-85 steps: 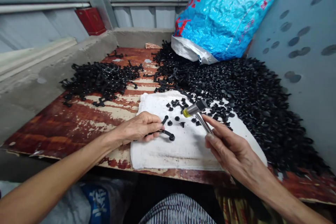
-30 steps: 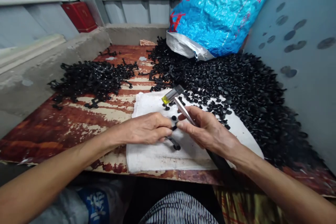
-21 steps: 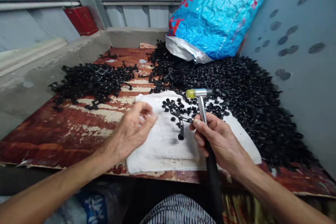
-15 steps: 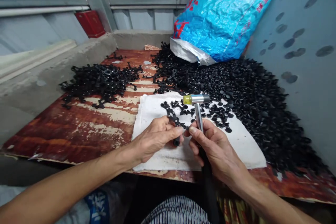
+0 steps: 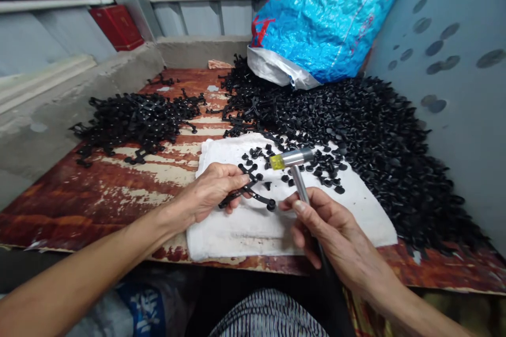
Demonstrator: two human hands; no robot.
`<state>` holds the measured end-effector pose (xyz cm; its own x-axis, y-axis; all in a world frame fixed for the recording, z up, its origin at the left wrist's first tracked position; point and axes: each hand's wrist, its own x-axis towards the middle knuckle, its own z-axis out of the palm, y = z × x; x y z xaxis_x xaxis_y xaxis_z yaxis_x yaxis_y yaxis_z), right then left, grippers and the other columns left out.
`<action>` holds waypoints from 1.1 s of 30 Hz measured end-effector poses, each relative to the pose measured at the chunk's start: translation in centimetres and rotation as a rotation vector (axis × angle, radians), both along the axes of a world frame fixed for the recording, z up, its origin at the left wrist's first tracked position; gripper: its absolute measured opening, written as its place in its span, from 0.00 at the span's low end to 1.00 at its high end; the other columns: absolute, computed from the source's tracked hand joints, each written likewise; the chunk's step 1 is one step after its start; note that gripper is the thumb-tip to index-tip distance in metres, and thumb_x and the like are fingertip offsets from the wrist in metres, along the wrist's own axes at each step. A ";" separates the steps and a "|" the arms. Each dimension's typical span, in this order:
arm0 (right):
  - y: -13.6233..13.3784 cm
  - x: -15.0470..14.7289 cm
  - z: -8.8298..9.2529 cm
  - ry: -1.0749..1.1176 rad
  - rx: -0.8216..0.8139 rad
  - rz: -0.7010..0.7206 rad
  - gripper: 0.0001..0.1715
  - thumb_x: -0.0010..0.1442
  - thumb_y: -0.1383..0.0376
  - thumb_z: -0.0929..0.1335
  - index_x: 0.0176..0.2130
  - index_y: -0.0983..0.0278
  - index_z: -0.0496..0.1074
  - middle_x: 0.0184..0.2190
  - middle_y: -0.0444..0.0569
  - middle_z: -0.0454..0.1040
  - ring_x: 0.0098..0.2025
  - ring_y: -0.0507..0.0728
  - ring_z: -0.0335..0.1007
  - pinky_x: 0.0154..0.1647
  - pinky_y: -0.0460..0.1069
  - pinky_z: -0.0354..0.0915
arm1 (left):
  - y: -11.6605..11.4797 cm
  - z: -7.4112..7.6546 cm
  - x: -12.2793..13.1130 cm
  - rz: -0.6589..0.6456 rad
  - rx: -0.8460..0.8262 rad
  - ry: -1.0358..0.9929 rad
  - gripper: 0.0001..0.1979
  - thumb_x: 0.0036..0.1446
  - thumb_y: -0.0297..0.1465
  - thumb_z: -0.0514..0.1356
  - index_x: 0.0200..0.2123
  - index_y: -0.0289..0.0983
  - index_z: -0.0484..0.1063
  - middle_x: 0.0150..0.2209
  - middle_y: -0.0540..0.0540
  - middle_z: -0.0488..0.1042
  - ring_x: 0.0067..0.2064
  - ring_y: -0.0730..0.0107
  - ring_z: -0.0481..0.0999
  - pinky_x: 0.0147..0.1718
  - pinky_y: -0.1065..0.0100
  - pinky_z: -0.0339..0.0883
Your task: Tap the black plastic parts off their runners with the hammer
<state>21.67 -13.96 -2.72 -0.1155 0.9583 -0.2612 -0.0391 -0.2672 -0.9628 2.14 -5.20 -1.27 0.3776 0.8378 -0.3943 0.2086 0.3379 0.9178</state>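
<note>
My left hand (image 5: 209,192) is closed on a black plastic sprue (image 5: 253,192), a branched strip with round caps on its ends, and presses it flat on a white cloth (image 5: 245,226). My right hand (image 5: 328,226) grips the handle of a small hammer (image 5: 294,166) with a metal head and a yellow face. The hammer head hovers just above the cloth, right of the sprue. Several loose black caps (image 5: 320,168) lie on the cloth beyond the hammer.
A large heap of black caps (image 5: 379,137) fills the right side of the worn red board (image 5: 98,189). A pile of bare black sprues (image 5: 134,118) lies at the left. A blue sack (image 5: 324,16) leans at the back. Grey walls close in on both sides.
My left hand has laid the sprue flat on the cloth. My right hand slid down the handle, and the hammer head now hangs just right of the sprue.
</note>
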 end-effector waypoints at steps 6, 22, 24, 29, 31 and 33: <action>-0.3 1.6 -0.5 -0.019 -0.074 -0.071 0.24 0.57 0.45 0.68 0.33 0.63 0.66 0.17 0.36 0.66 0.12 0.44 0.52 0.11 0.40 0.51 | 0.9 0.0 0.2 -0.016 -0.079 0.028 0.10 0.51 0.28 0.61 0.20 0.31 0.69 0.19 0.47 0.72 0.12 0.83 0.60 0.10 0.78 0.49; -0.3 1.7 -0.6 -0.057 -0.093 -0.029 0.22 0.60 0.46 0.65 0.34 0.62 0.65 0.16 0.36 0.65 0.12 0.45 0.51 0.12 0.41 0.51 | 1.0 0.6 0.9 0.011 -0.111 0.114 0.12 0.55 0.24 0.58 0.20 0.31 0.69 0.18 0.48 0.71 0.11 0.85 0.59 0.09 0.81 0.45; -0.4 1.7 -0.5 -0.092 -0.077 -0.014 0.21 0.61 0.47 0.64 0.34 0.62 0.65 0.16 0.37 0.64 0.12 0.45 0.51 0.11 0.41 0.50 | 1.0 0.5 0.9 0.014 -0.108 0.119 0.11 0.54 0.25 0.59 0.20 0.31 0.69 0.18 0.47 0.71 0.11 0.85 0.58 0.09 0.81 0.45; 0.2 2.1 0.9 -0.386 0.219 0.017 0.15 0.66 0.55 0.61 0.40 0.62 0.69 0.19 0.41 0.66 0.18 0.51 0.63 0.20 0.46 0.65 | 1.2 0.4 0.9 0.005 -0.077 0.129 0.10 0.52 0.26 0.60 0.20 0.31 0.70 0.18 0.47 0.71 0.11 0.85 0.59 0.09 0.81 0.45; 0.6 2.2 1.3 -0.518 0.443 -0.008 0.16 0.65 0.61 0.62 0.49 0.64 0.70 0.31 0.50 0.76 0.32 0.56 0.74 0.38 0.52 0.73 | 1.3 0.4 1.0 0.019 -0.096 0.139 0.09 0.51 0.25 0.61 0.20 0.32 0.70 0.18 0.47 0.71 0.11 0.85 0.58 0.09 0.80 0.44; 0.9 2.2 1.4 -0.599 0.587 -0.008 0.22 0.64 0.65 0.62 0.57 0.66 0.68 0.46 0.57 0.78 0.47 0.59 0.76 0.53 0.55 0.70 | 1.4 0.5 1.0 0.034 -0.121 0.129 0.09 0.51 0.25 0.60 0.20 0.32 0.69 0.17 0.47 0.71 0.11 0.85 0.58 0.09 0.80 0.44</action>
